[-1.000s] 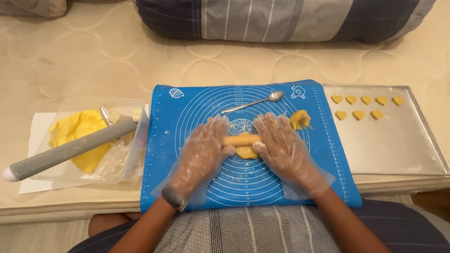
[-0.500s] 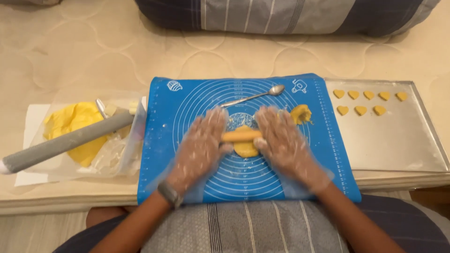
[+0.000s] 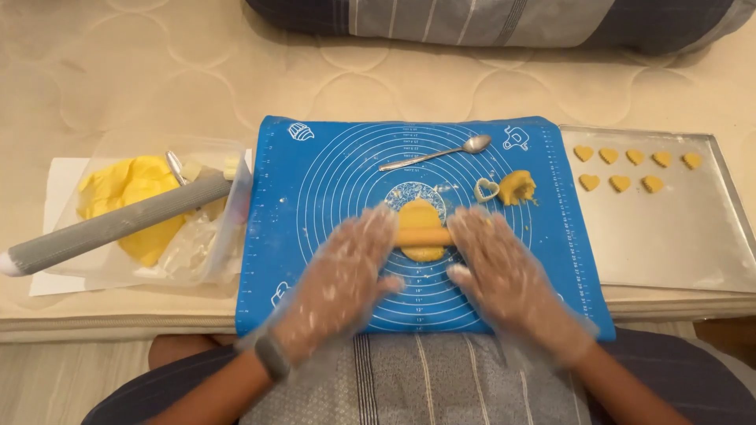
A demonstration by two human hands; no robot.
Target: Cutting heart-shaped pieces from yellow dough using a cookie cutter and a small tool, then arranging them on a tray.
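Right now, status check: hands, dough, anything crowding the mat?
Left hand and right hand, both gloved, flat on small wooden rolling pin. Pin lies across yellow dough piece on blue mat. Heart cutter, dough scrap, spoon beyond, apart.

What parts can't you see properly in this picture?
Head view only:
- Ends of the small rolling pin: covered by the left hand and right hand.
- Fingers on both hands: blurred, under cloudy plastic gloves.
- Dough patch: its middle is hidden under the pin.
- Yellow dough in the bag: partly hidden by the grey roll.
- Striped cushion: cut off by the top edge.
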